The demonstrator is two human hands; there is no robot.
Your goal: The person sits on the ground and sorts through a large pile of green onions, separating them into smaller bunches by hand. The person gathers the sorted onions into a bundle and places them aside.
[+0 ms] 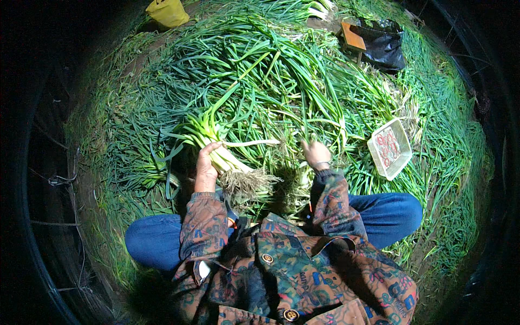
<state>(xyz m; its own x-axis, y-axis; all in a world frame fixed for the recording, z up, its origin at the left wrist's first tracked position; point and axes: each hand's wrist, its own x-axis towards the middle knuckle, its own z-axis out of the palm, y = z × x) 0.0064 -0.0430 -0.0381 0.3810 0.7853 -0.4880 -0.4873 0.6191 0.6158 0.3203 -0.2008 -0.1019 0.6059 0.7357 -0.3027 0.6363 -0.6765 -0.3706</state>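
My left hand (pixel 206 166) grips a thick bunch of leek-like allium plants (pixel 230 160) by their white stems. The pale, stringy roots (pixel 248 181) hang toward the lower right, and the green leaves fan to the upper left. One single white stalk (pixel 256 142) juts sideways from this bunch, toward the right. To the right of it, my right hand (pixel 316 153) is blurred, with its fingers curled beside green leaves; whether it holds one is unclear. Before both hands lies a big heap of the same long green plants (pixel 243 77).
A white plastic basket (pixel 391 149) with red rings inside sits tilted on the greens at right. Farther back are a small wooden stool (pixel 353 37), a black plastic bag (pixel 382 44) and a yellow bag (pixel 167 13). My bent knees (pixel 152 239) flank the work spot.
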